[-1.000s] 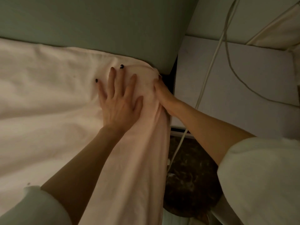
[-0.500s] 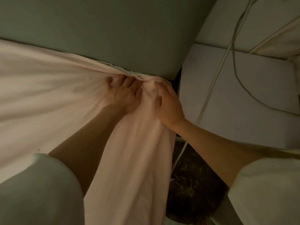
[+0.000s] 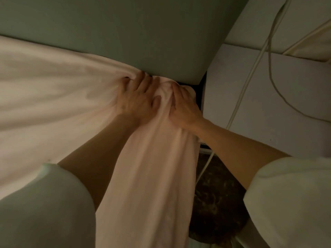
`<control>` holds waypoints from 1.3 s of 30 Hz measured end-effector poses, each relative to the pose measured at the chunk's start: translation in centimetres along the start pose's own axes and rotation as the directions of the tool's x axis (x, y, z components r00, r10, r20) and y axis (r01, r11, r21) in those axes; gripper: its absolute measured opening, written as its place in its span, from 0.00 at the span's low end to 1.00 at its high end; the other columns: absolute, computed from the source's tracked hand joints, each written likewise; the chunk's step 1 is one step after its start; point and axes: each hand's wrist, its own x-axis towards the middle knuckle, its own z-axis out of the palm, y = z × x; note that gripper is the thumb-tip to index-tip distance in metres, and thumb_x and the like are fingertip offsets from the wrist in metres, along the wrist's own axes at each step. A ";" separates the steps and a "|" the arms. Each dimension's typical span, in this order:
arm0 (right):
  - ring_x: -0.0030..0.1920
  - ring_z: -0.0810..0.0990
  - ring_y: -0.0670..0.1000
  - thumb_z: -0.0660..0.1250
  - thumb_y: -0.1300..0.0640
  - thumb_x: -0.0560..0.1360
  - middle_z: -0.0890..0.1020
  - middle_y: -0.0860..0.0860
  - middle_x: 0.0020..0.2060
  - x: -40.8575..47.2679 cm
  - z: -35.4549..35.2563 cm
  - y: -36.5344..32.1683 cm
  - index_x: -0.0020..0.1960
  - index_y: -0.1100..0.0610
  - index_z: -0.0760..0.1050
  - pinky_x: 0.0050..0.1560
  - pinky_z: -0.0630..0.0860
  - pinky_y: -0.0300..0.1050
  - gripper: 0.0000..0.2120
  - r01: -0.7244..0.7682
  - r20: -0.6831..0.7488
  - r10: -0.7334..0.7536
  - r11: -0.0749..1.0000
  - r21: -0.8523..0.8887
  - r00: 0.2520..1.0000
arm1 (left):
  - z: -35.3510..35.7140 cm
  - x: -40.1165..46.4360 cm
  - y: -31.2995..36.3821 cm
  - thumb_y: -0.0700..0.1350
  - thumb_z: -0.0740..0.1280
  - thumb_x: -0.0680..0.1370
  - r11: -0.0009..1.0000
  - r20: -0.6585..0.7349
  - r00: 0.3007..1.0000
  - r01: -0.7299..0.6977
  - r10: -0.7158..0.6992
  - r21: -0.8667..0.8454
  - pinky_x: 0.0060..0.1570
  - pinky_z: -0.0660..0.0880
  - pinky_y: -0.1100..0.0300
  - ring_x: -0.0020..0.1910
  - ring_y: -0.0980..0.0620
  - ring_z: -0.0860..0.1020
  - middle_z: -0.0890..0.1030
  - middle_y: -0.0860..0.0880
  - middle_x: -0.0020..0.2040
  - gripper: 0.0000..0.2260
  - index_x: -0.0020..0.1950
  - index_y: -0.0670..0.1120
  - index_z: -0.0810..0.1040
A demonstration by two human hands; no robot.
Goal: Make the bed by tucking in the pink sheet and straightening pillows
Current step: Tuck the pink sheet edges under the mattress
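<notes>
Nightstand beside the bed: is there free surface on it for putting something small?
Yes. The white nightstand is bare between the bed corner and the white cable. Right of that, a grey cable loops across. The corner is crowded: left hand and right hand bunch the pink sheet.

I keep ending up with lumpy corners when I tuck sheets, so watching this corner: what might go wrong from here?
1. Both the left hand and the right hand bunch the pale pink cotton sheet at the corner by the grey-green padded headboard; that wad may tuck in lumpy.
2. Creases fan out from the grip, so the top may stay wrinkled.
3. The thin white cable hangs beside the corner and might snag.
</notes>
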 end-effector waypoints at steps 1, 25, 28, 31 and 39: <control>0.77 0.48 0.53 0.49 0.53 0.81 0.49 0.53 0.77 0.5 -0.2 0.0 0.77 0.54 0.45 0.76 0.46 0.48 0.27 -0.018 0.034 0.016 0.998 0.052 0.999 | 0.0 0.3 0.1 0.56 0.49 0.79 1.000 0.015 1.000 0.013 -0.013 0.014 0.69 0.51 0.44 0.75 0.49 0.52 0.58 0.49 0.76 0.26 0.76 0.50 0.55; 0.76 0.39 0.45 0.43 0.51 0.83 0.38 0.46 0.76 -9.8 10.6 1.0 0.76 0.51 0.34 0.77 0.41 0.49 0.26 -0.187 0.032 0.229 0.696 0.693 0.973 | 4.7 -10.0 4.1 0.62 0.47 0.78 0.998 -0.069 0.996 0.059 -0.057 0.030 0.66 0.36 0.32 0.76 0.41 0.41 0.46 0.48 0.78 0.29 0.76 0.57 0.44; 0.76 0.42 0.44 0.43 0.48 0.83 0.41 0.46 0.77 -9.1 10.0 1.9 0.76 0.50 0.35 0.77 0.42 0.49 0.26 -0.172 0.057 0.196 0.642 0.747 0.979 | 5.1 -9.1 4.3 0.66 0.44 0.76 0.991 -0.029 0.996 0.082 -0.079 0.103 0.67 0.39 0.29 0.76 0.41 0.38 0.41 0.50 0.78 0.30 0.76 0.58 0.40; 0.77 0.47 0.46 0.43 0.46 0.82 0.46 0.46 0.77 -9.6 9.4 3.3 0.76 0.47 0.40 0.77 0.45 0.51 0.25 -0.200 0.107 0.189 0.587 0.785 0.976 | 4.8 -8.7 4.4 0.66 0.44 0.76 0.989 -0.002 0.995 0.102 -0.103 0.105 0.67 0.39 0.29 0.76 0.42 0.37 0.40 0.50 0.78 0.30 0.76 0.58 0.40; 0.74 0.60 0.51 0.47 0.35 0.78 0.60 0.49 0.75 -19.3 11.8 4.3 0.76 0.43 0.51 0.74 0.58 0.55 0.28 -0.554 0.533 0.177 0.418 0.720 0.827 | 7.5 -19.2 9.0 0.56 0.47 0.79 0.991 -0.030 0.992 0.123 -0.124 -0.043 0.69 0.39 0.34 0.76 0.41 0.43 0.48 0.46 0.78 0.27 0.77 0.54 0.44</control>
